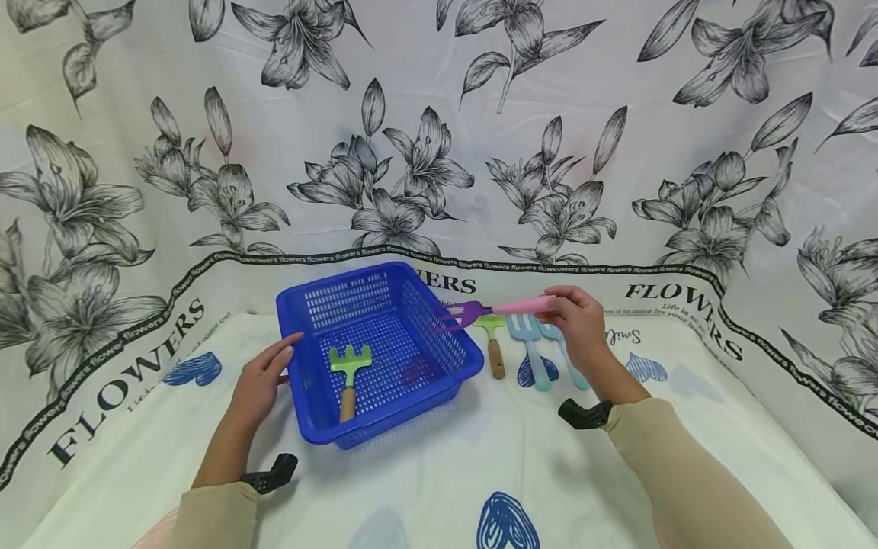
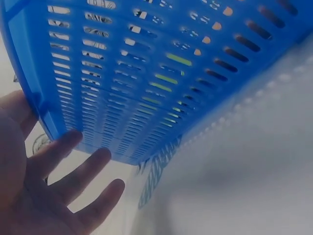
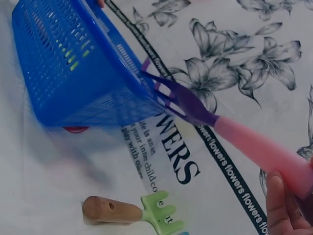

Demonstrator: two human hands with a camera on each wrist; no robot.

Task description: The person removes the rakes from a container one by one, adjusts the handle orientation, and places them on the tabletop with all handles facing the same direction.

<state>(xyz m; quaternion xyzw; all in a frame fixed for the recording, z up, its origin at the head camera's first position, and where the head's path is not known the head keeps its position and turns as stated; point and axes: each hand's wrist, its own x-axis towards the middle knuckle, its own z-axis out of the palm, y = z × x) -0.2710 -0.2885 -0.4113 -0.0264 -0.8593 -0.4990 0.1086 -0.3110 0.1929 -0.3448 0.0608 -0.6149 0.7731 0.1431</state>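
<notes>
A blue plastic basket (image 1: 384, 415) with slotted walls sits left of the middle. My left hand (image 1: 264, 377) holds its left rim; in the left wrist view the fingers (image 2: 90, 171) spread along the outer wall. Inside lies a small green hand rake (image 1: 350, 360) with a wooden handle. My right hand (image 1: 575, 324) pinches the pink handle of a purple hand fork (image 1: 473, 311). The fork's tines reach over the basket's right rim, also seen in the right wrist view, where the pink handle (image 3: 264, 152) crosses toward my fingers.
Right of the basket lie another green hand rake (image 1: 494, 347) with a wooden handle and two light blue tools (image 1: 531, 347), partly under my right hand. A reddish patch (image 3: 76, 129) shows beneath the basket. Behind hangs a flower-printed cloth (image 1: 411, 183).
</notes>
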